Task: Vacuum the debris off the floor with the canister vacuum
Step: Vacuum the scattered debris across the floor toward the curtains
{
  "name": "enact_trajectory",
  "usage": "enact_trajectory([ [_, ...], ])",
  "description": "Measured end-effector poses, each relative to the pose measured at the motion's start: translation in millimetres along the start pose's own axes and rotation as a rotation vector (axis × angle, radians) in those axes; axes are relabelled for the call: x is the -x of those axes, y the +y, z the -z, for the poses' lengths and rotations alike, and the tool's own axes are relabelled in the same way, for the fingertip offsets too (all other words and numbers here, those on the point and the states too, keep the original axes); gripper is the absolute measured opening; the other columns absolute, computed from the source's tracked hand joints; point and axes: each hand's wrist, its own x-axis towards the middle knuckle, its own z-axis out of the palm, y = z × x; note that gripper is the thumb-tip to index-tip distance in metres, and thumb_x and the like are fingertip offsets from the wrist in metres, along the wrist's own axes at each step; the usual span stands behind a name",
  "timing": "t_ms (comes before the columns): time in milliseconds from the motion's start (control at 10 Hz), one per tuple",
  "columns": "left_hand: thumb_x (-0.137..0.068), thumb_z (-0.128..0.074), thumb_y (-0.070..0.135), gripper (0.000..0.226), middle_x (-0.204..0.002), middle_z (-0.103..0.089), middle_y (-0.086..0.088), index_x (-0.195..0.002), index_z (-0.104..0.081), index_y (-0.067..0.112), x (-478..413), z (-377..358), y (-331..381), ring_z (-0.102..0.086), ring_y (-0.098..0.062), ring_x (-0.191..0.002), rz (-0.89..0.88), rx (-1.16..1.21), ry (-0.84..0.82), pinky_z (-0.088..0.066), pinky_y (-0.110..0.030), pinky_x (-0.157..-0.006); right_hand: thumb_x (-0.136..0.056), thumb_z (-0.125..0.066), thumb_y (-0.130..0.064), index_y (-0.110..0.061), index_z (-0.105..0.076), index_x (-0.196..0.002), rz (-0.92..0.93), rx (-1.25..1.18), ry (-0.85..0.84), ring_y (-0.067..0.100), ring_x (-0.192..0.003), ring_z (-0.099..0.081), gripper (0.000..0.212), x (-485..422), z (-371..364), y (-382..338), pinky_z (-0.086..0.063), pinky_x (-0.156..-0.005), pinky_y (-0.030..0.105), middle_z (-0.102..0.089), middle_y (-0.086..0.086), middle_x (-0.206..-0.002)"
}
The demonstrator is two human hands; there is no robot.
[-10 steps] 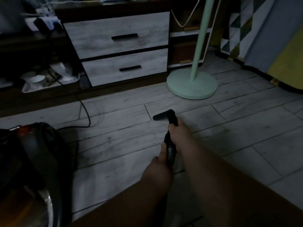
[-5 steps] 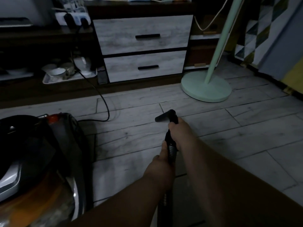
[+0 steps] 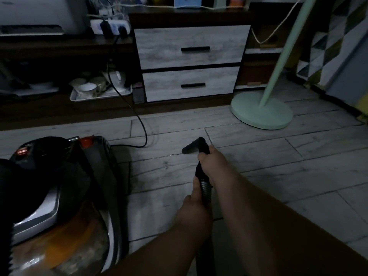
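The black-and-orange canister vacuum sits front-left of the drawer unit; its ribbed hose ends in a black angled nozzle, in front of the drawers, pointing left.

Matt wood-grain floor, glossy canister

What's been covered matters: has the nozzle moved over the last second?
Yes. The nozzle went left across the floor, away from the green lamp base.

Floor ahead & right of the nozzle is free. Left is blocked by canister vacuum; power cord lies beyond it. Green stand base & drawer cabinet close the back.
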Motion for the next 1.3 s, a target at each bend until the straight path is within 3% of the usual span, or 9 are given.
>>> enact_trajectory([
  [300, -0.1, -0.037, 0.024, 0.073, -0.134, -0.049, -0.007, -0.147, 0.017, 0.036, 27, -37, 39, -0.057, -0.024, -0.107, -0.132, -0.023, -0.136, -0.048, -0.037, -0.09, -0.097, -0.046, -0.022, -0.012, -0.045, -0.14, -0.049, 0.028, 0.149, 0.033, -0.116, -0.055, 0.045, 26, 70, 37, -0.045, -0.101, 0.044, -0.055, 0.016, -0.131],
  [500, -0.099, -0.039, 0.016, 0.069, -0.131, -0.052, -0.011, -0.15, 0.003, 0.034, 55, -85, 72, -0.056, -0.027, -0.109, -0.246, -0.042, -0.294, -0.046, -0.029, -0.083, -0.098, -0.043, -0.023, -0.006, -0.045, -0.137, -0.148, 0.084, 0.287, 0.031, -0.113, -0.054, 0.043, 71, 142, 90, -0.043, -0.087, 0.032, -0.054, 0.017, -0.13],
  [600, -0.099, -0.041, 0.02, 0.065, -0.133, -0.051, -0.015, -0.151, -0.004, 0.033, 79, -114, 81, -0.054, -0.03, -0.115, -0.262, -0.03, -0.377, -0.045, -0.028, -0.085, -0.101, -0.041, -0.026, -0.008, -0.038, -0.144, -0.229, 0.083, 0.364, 0.031, -0.12, -0.05, 0.046, 101, 173, 119, -0.042, -0.092, 0.032, -0.048, 0.016, -0.139],
  [700, -0.099, -0.042, 0.021, 0.066, -0.142, -0.045, -0.016, -0.152, -0.004, 0.029, 102, -136, 88, -0.048, -0.031, -0.125, -0.354, -0.083, -0.399, -0.043, -0.037, -0.102, -0.102, -0.039, -0.026, -0.005, -0.039, -0.143, -0.322, 0.031, 0.43, 0.031, -0.124, -0.048, 0.046, 130, 198, 145, -0.041, -0.096, 0.03, -0.046, 0.015, -0.142],
  [900, -0.098, -0.042, 0.022, 0.063, -0.141, -0.047, -0.014, -0.152, -0.009, 0.028, 143, -149, 90, -0.049, -0.032, -0.125, -0.426, -0.205, -0.507, -0.043, -0.04, -0.101, -0.103, -0.04, -0.025, -0.007, -0.025, -0.151, -0.478, -0.09, 0.497, 0.032, -0.134, -0.04, 0.054, 183, 222, 173, -0.035, -0.106, 0.033, -0.035, 0.013, -0.152],
  [1100, -0.103, -0.033, 0.029, 0.06, -0.147, -0.039, -0.012, -0.152, 0.002, 0.026, 178, -142, 97, -0.045, -0.026, -0.127, -0.514, -0.28, -0.702, -0.037, -0.032, -0.101, -0.103, -0.037, -0.026, -0.002, -0.03, -0.148, -0.541, -0.192, 0.572, 0.037, -0.13, -0.042, 0.052, 237, 223, 181, -0.038, -0.108, 0.043, -0.038, 0.02, -0.147],
  [1200, -0.102, -0.032, 0.031, 0.063, -0.142, -0.043, -0.011, -0.15, 0.009, 0.031, 202, -130, 93, -0.049, -0.025, -0.12, -0.565, -0.245, -0.721, -0.038, -0.029, -0.091, -0.102, -0.038, -0.023, -0.003, -0.037, -0.144, -0.515, -0.247, 0.654, 0.037, -0.123, -0.048, 0.047, 268, 223, 176, -0.043, -0.102, 0.045, -0.047, 0.021, -0.14],
  [1300, -0.1, -0.036, 0.028, 0.068, -0.131, -0.052, -0.013, -0.15, 0.011, 0.032, 231, -116, 86, -0.056, -0.026, -0.108, -0.662, -0.27, -0.705, -0.045, -0.035, -0.089, -0.101, -0.04, -0.022, -0.005, -0.034, -0.146, -0.508, -0.32, 0.713, 0.039, -0.122, -0.049, 0.048, 304, 220, 164, -0.043, -0.102, 0.047, -0.047, 0.021, -0.139],
])
